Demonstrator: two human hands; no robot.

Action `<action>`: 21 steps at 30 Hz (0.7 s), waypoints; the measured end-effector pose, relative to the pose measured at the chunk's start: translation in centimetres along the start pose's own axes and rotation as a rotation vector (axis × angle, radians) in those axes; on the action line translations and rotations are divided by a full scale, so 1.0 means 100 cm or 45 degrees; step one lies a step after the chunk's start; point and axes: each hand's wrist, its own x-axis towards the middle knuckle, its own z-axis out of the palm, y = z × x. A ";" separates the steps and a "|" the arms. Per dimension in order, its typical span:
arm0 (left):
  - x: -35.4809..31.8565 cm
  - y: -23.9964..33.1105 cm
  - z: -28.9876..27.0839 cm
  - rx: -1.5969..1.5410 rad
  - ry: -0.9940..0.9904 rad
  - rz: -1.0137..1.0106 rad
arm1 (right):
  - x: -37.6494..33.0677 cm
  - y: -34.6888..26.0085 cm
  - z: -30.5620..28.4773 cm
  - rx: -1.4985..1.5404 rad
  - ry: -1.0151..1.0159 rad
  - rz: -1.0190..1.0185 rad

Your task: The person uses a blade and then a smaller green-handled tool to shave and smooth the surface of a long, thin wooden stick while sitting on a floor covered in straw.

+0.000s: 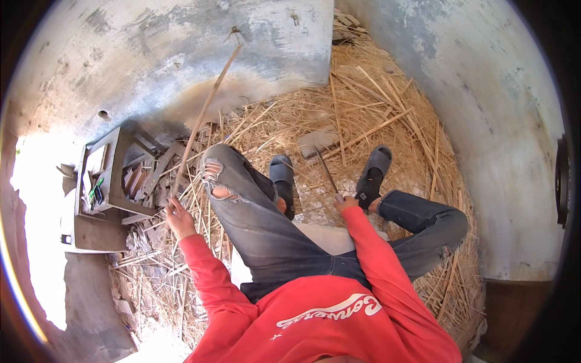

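My left hand (pixel 180 219) is closed around the lower end of a long, thin bamboo strip (pixel 198 123). The strip slants up and away, its far end showing against the weathered wall. In front of my lap, my right hand (pixel 346 203) grips the handle of a knife (pixel 326 166). Its narrow dark blade points forward and a little left, with the tip by a flat grey block (pixel 318 141) on the floor. Knife and strip are well apart, with my bent left knee between them.
Straw and split strips (pixel 387 121) litter the floor around my slippered feet. To the left stands a worn wooden stool (pixel 112 175) with small items on it and scraps beside it. Walls (pixel 484 91) curve around the far and right sides. Bright light enters at left.
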 end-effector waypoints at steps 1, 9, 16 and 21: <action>0.004 -0.006 -0.015 -0.045 0.099 -0.064 | -0.001 0.001 0.000 -0.082 -0.039 -0.036; -0.044 -0.094 -0.101 0.993 0.099 -0.690 | -0.015 -0.004 0.011 -0.093 -0.409 0.221; 0.014 -0.142 -0.153 1.894 -0.096 -0.760 | -0.014 0.002 0.012 -0.184 -0.508 0.270; 0.072 -0.163 -0.199 2.856 -0.349 -0.437 | -0.020 -0.097 -0.128 0.529 -0.177 -0.020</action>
